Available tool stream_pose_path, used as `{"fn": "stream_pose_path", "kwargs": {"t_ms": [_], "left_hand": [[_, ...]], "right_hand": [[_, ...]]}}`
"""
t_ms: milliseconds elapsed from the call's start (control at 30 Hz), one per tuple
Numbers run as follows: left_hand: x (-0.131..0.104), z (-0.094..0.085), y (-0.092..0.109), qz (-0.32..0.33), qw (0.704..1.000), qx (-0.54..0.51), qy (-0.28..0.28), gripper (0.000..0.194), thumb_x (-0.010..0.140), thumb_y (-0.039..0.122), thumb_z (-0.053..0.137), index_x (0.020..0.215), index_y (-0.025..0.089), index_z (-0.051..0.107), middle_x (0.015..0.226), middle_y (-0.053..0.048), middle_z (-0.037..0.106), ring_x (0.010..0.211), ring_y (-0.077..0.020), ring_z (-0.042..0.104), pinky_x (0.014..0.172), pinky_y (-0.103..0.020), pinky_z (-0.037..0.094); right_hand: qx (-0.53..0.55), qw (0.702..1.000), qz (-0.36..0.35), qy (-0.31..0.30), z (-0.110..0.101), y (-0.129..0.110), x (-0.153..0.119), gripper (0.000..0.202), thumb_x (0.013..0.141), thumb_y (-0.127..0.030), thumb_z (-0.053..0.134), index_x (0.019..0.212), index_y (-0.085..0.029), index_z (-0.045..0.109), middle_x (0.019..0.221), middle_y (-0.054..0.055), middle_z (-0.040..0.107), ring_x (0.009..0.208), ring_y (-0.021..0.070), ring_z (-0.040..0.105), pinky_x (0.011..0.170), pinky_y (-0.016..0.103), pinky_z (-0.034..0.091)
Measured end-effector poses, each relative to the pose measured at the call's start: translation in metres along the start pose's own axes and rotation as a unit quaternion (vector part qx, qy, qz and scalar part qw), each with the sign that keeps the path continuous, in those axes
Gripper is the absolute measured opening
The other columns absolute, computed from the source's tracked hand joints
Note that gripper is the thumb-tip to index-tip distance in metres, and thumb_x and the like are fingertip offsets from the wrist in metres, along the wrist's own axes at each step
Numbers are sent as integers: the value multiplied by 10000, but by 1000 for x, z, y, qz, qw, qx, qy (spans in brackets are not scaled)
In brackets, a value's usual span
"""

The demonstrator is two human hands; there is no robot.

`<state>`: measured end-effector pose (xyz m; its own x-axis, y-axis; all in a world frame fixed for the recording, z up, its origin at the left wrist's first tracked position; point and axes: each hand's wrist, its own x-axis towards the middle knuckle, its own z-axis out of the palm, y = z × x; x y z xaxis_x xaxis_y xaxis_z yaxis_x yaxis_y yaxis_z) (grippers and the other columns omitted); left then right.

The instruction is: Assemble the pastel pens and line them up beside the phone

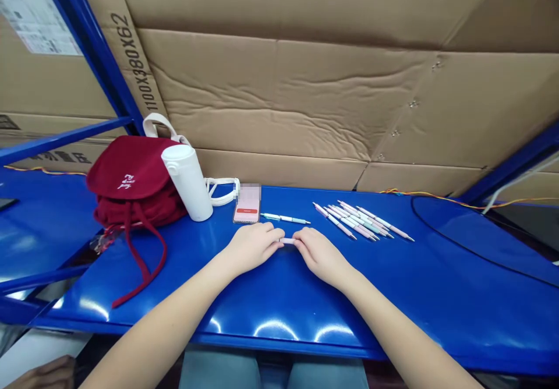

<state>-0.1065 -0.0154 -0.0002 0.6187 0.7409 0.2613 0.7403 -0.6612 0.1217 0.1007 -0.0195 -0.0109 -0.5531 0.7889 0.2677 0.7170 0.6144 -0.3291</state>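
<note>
In front of the phone (247, 205), the left hand (254, 246) and right hand (322, 255) pinch one pale stick (287, 241), maybe a pen, likely to hold it steady. A blue pen (293, 219) lies beside the phone. More pens (358, 221) lie right of it, perhaps for easy reach.

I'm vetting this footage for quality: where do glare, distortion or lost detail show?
Head view: glare arcs near the front edge of the blue tabletop; head view: the white bottle leans, likely wide-angle distortion; head view: pixelation over part of the phone; head view: the slim pale item between left hand and right hand too small for detail.
</note>
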Motion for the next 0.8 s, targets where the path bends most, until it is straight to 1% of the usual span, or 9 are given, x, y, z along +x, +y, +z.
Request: {"fn": "stream_pose_path", "kwargs": {"t_ms": [133, 233, 300, 467, 633, 700, 733, 767, 800], "left_hand": [[-2, 1, 1, 11, 1000, 6, 11, 265, 944, 355, 357, 975, 230, 588, 816, -18, 588, 767, -157, 568, 637, -242, 411], [-4, 0, 0, 19, 1000, -11, 8, 273, 942, 356, 359, 940, 217, 594, 810, -18, 593, 769, -154, 571, 649, -244, 416], [-5, -1, -1, 21, 1000, -20, 3, 265, 940, 342, 368, 923, 212, 597, 816, -18, 599, 774, -150, 576, 655, -239, 419], [-7, -6, -5, 20, 999, -36, -8, 257, 936, 333, 379, 894, 205, 598, 825, -15, 616, 770, -150, 587, 653, -242, 422], [-7, -5, -7, 16, 997, -68, -22, 259, 932, 337, 396, 865, 198, 605, 807, -16, 633, 766, -154, 601, 660, -245, 424], [-6, -5, -8, 8, 998, -68, -15, 246, 926, 338, 409, 873, 199, 605, 821, -15, 641, 775, -158, 605, 658, -247, 425], [-6, -5, -7, 4, 998, -64, -9, 236, 922, 336, 414, 882, 200, 603, 834, -16, 644, 780, -160, 606, 654, -248, 426], [-6, -6, -7, 1, 998, -58, -4, 228, 919, 335, 419, 887, 201, 601, 844, -16, 646, 782, -163, 606, 648, -249, 427], [-6, -7, -6, 1, 999, -52, 0, 223, 915, 335, 424, 883, 201, 599, 844, -15, 646, 777, -164, 606, 641, -250, 426]], "right_hand": [[61, 997, 39, -27, -6, -1, 0, 335, 955, -301, 320, 723, -180, 530, 719, 32, 571, 697, 165, 517, 670, 309, 439], [128, 989, 45, -54, -10, 1, -1, 356, 959, -300, 304, 722, -185, 544, 727, 18, 586, 697, 147, 540, 681, 294, 452], [129, 989, 27, -63, -10, 3, -1, 331, 954, -281, 323, 753, -183, 567, 754, 24, 595, 717, 148, 548, 703, 298, 454], [59, 998, -20, -23, -4, 3, 0, 241, 937, -231, 370, 822, -175, 574, 781, 52, 576, 754, 174, 524, 718, 320, 442], [18, 998, -47, 21, 0, -1, -2, 135, 888, -179, 427, 810, -171, 537, 816, 74, 563, 785, 198, 496, 707, 342, 440], [37, 998, -42, 36, -2, -1, -2, 76, 852, -215, 501, 894, -170, 545, 870, 82, 568, 815, 205, 509, 725, 352, 451], [57, 997, -33, 39, -2, 0, -2, 124, 849, -244, 514, 947, -173, 546, 893, 82, 571, 827, 204, 520, 733, 351, 457], [77, 996, -21, 39, -3, 0, -2, 148, 864, -273, 501, 968, -180, 548, 895, 76, 574, 824, 198, 530, 735, 347, 461], [92, 995, -10, 35, -4, 1, -2, 155, 891, -296, 458, 945, -189, 557, 867, 65, 577, 802, 189, 537, 727, 339, 463]]}}
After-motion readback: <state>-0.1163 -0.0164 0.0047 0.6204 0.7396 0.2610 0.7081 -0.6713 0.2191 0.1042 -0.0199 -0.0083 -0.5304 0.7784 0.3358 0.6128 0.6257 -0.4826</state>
